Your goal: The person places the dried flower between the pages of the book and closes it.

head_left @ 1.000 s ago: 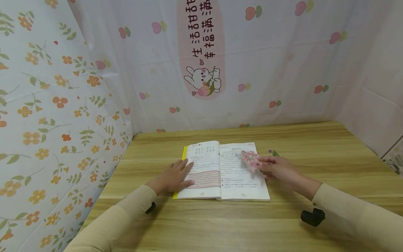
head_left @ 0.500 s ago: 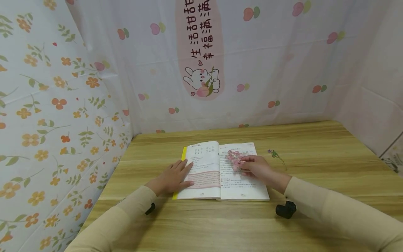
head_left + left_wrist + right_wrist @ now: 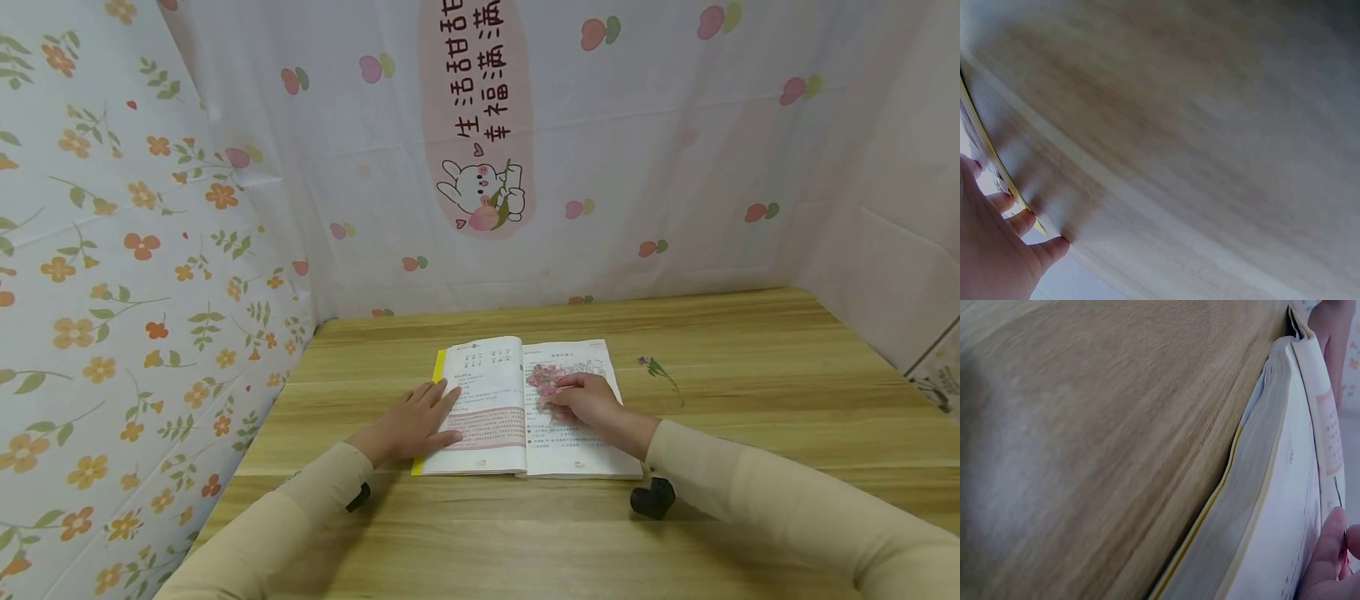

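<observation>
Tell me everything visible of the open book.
The white-paged, yellow-covered paper book lies open, thick and face up on the brown wooden-looking table, dark-printed with one pinkish band. The left hand rests on its left side; the right hand holds pink flowers over the right page, contact unclear.

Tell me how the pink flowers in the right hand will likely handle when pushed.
The pink flowers are probably light, since the right hand holds them in a simple pinch. The small blossoms look delicate and could crush or shed if pressed against the open book. Their loose, wispy spread suggests they may flex rather than stay stiff.
</observation>
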Demonstrator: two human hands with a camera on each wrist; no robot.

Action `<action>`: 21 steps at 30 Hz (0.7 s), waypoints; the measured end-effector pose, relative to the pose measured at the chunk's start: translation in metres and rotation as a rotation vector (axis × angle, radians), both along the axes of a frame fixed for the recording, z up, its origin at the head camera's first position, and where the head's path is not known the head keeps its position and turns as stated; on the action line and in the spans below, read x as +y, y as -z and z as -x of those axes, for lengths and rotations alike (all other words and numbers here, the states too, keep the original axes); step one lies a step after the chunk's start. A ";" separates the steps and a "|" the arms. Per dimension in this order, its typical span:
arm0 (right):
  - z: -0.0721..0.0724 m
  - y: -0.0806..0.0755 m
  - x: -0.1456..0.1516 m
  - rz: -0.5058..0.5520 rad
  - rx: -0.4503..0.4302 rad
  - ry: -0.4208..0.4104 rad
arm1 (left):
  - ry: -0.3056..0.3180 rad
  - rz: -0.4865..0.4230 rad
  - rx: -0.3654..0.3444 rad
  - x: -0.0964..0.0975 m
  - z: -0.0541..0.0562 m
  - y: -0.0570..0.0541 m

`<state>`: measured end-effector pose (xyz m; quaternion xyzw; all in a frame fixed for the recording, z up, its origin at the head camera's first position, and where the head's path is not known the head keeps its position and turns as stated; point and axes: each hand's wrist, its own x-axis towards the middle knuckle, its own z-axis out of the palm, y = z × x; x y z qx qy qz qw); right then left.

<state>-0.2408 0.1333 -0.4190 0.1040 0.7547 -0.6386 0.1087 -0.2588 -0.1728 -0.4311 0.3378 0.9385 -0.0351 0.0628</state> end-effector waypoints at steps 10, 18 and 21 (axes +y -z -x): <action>0.001 0.003 -0.010 -0.046 -0.002 -0.015 | -0.010 0.005 -0.004 0.001 0.001 0.001; 0.002 0.001 -0.008 -0.066 0.000 -0.068 | -0.018 0.009 -0.005 0.001 0.001 0.002; 0.001 -0.001 -0.004 -0.083 0.007 -0.114 | -0.019 0.013 -0.011 0.001 0.001 0.001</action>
